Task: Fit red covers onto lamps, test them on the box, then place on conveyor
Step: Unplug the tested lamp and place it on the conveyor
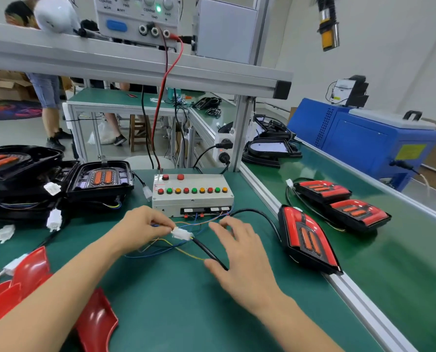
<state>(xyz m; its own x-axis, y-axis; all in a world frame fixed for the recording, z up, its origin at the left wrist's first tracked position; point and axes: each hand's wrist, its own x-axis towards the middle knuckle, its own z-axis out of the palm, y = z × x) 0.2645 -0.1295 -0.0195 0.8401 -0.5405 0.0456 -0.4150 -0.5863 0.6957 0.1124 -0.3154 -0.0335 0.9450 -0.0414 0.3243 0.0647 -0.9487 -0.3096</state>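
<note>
At the centre of the frame the left hand [143,224] pinches a white plug connector [182,234] between thumb and fingertips, thin coloured wires trailing from it toward the test box [192,193] just above. The right hand [239,257] hovers beside it with fingers spread and relaxed, its thumb touching the black cable [209,252] that runs from the connector to a red-covered lamp [307,238] lying at the bench's right edge, against the aluminium rail. Two more covered lamps [341,201] rest on the green conveyor [402,262] at right. Loose red covers [34,273] lie lower left; uncovered black lamps [100,180] are stacked at left.
</note>
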